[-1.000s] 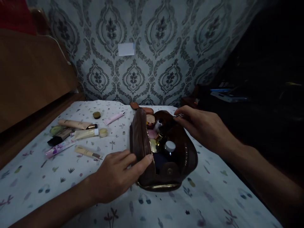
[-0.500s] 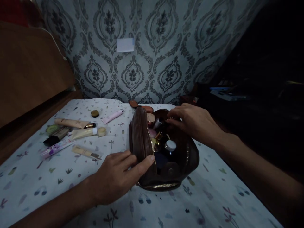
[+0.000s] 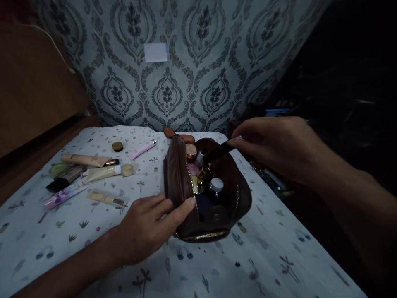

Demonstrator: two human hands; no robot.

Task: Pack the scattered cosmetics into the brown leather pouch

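A brown leather makeup bag (image 3: 177, 178) lies unzipped on the cloth, its mouth spread wide. My left hand (image 3: 149, 227) grips its left side, thumb over the zipper edge and fingers against the outer wall. Above the bag's far right rim, my right hand (image 3: 274, 145) pinches a slim dark stick-shaped item (image 3: 219, 151) by its lighter end. That item slants down into the bag; its exact kind is unclear. Inside the bag sit a white-capped bottle (image 3: 216, 184), a shiny gold piece (image 3: 198, 185) and a round beige-topped container (image 3: 191, 150). Deeper contents are dark.
Left of the bag lie several cosmetics, including a beige tube (image 3: 85, 159), a pink tube (image 3: 142, 150), a purple-patterned tube (image 3: 65, 196) and a small round pot (image 3: 117, 146). An orange-brown strap (image 3: 184, 138) rests behind the bag. A patterned wall (image 3: 167, 91) stands at the back.
My right hand has risen and moved right from the bag's mouth, drawing the dark item partly up. My left hand keeps its hold on the bag. The view has shifted slightly.
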